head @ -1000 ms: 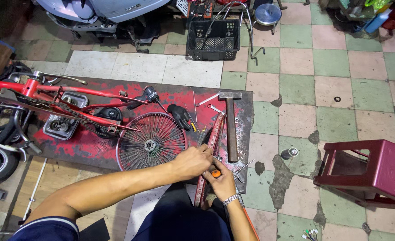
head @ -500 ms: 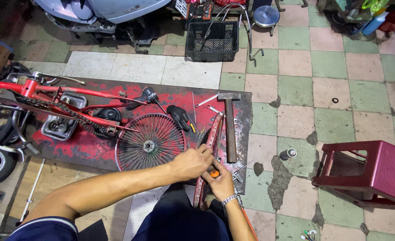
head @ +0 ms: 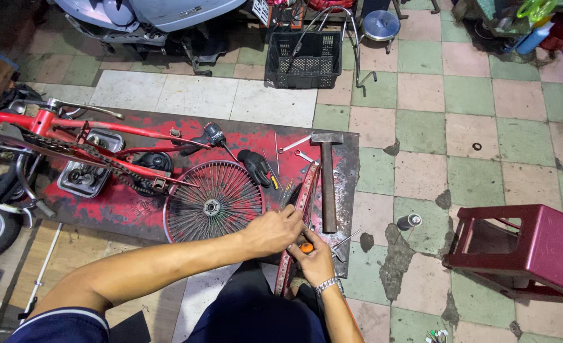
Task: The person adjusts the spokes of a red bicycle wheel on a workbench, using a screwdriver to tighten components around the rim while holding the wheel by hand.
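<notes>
Your left hand point(head: 272, 232) is curled down over the edge of the red rim point(head: 299, 219), fingers closed on it where it stands on edge just right of the spoked wheel point(head: 213, 202). Your right hand point(head: 316, 260) sits just below and touching the left, wrapped around a tool with an orange handle point(head: 306, 248) — only a bit of orange shows between your fingers, and the tip is hidden. The rim runs from your lap up toward the hammer point(head: 328, 178), which lies on the red mat point(head: 129, 206) just beside it. A black glove point(head: 254, 166) and a wrench point(head: 294, 143) lie farther up the mat — the red bicycle frame point(head: 72, 143) lies to the left. A dark red stool point(head: 526, 251) stands well apart on the right.
</notes>
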